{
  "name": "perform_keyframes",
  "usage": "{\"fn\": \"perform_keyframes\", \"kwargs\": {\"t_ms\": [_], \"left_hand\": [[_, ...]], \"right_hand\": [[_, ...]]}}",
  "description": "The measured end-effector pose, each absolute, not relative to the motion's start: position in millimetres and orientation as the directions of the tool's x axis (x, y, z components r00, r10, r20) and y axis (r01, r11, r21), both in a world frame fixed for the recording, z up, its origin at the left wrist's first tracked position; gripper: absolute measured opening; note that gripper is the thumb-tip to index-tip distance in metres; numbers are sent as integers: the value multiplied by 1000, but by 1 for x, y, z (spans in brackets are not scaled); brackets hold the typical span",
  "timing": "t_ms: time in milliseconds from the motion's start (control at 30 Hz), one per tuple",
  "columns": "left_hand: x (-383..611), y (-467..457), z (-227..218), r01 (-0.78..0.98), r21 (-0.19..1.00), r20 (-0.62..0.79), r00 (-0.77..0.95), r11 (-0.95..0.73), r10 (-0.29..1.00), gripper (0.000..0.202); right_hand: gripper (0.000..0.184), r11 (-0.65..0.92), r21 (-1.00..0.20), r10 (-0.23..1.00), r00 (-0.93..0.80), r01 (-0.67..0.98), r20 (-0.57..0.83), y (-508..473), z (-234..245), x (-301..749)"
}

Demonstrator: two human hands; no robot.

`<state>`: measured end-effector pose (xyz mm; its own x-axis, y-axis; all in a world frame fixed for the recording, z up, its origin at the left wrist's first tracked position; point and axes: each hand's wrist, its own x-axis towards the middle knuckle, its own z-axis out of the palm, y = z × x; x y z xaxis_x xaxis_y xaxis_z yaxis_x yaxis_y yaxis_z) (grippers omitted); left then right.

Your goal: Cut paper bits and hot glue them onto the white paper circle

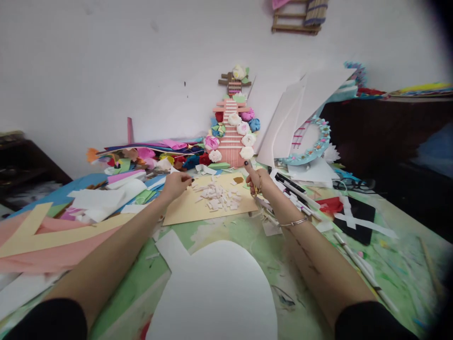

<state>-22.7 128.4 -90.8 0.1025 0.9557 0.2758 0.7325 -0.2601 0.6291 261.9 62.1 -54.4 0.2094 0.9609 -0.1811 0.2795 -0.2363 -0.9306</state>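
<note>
White paper chips (220, 197) are lying in a loose heap on the yellow card (177, 213), mid-desk (244, 231), btwn my two hands. My left fingers (184, 178) are hovering by the heap's L edge, thumb & forefinger nearly meeting; can't tell if a chip is btwn them. My right fingers (249, 183) are curling at the card's R edge, thumb up, w/ some gold-coloured metal showing, poss. scissor handles, but can't tell for sure.

For tidy handling of bits this small, I'm judging it best to pinch 1 chip at a time by its edges, lightly, since thin paper prob. creases or sticks to damp skin. Forearms are better held high, as a dragging wrist could scatter the heap. Nearer me, the white rounded paper cut-out (219, 293) is lying flat, so elbows need clearance there too. Behind, the flower-trimmed paper pipa (231, 148) is leaning against the wall (170, 71), well clear of my fingers.
</note>
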Motion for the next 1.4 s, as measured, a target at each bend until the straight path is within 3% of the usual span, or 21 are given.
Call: {"fn": "perform_keyframes", "kwargs": {"t_ms": [133, 333, 667, 967, 1067, 1200, 1333, 1400], "left_hand": [[-11, 170, -88, 803, 527, 273, 150, -278, 950, 5], [5, 211, -93, 887, 405, 201, 148, -220, 968, 19], [4, 236, -90, 926, 367, 130, 36, -82, 991, 13], [13, 246, -93, 938, 348, 96, -30, -5, 995, 8], [4, 242, -80, 922, 387, 8, -24, 19, 1000, 12], [-12, 229, -54, 888, 460, -237, 99, 22, 966, 21], [-18, 209, -29, 865, 501, -524, 306, -4, 795, 37], [-15, 202, -21, 849, 528, -557, 371, -28, 743, 41]], "right_hand": [[62, -219, -954, 957, 238, 206, -168, 67, -61, 273], [64, -202, -965, 955, 251, 168, -156, 69, -65, 270], [62, -179, -979, 968, 194, 98, -157, 77, -76, 268], [65, -168, -975, 974, 180, 146, -141, 77, -77, 266], [66, -162, -976, 974, 184, 147, -135, 79, -78, 266], [65, -171, -972, 974, 177, 162, -142, 82, -79, 264], [64, -166, -975, 977, 160, 149, -142, 83, -79, 261], [64, -159, -977, 977, 167, 141, -135, 82, -79, 261]]}}
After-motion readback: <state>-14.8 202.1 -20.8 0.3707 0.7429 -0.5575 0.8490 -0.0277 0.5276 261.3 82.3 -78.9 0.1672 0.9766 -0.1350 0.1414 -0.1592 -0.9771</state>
